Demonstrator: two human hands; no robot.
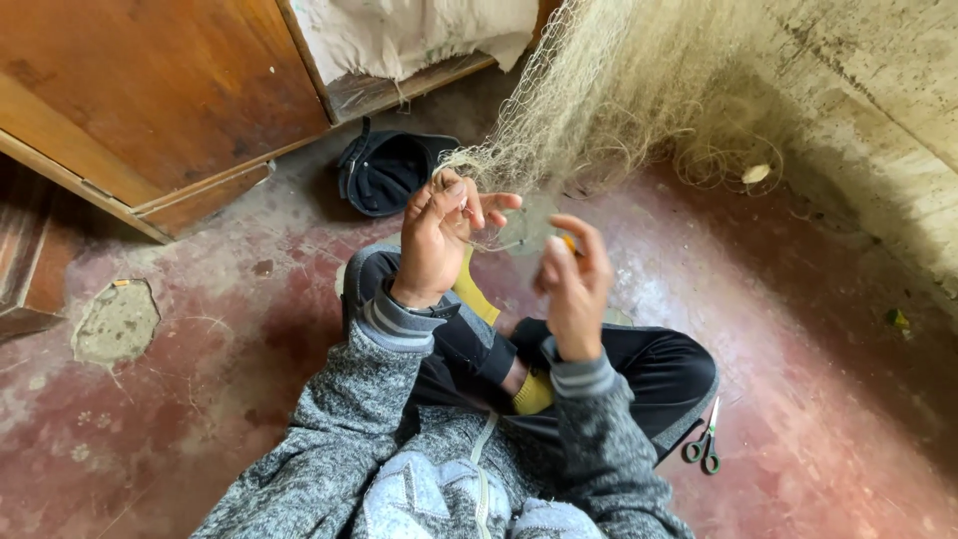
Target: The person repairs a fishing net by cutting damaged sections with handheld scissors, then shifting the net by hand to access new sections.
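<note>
A pale fishing net (pixel 599 100) hangs from the upper right down to my hands. My left hand (pixel 439 235) pinches the net's lower edge between thumb and fingers. My right hand (pixel 574 284) is raised just right of it, fingers closed on a small orange tool (pixel 569 243), mostly hidden, with a thin line running towards the left hand. I sit cross-legged in a grey sweater, black trousers and yellow socks.
Green-handled scissors (pixel 705 444) lie on the red floor by my right knee. A black cap (pixel 384 170) rests beyond my feet. A wooden cabinet (pixel 160 90) stands at the upper left, a worn concrete wall (pixel 878 110) on the right.
</note>
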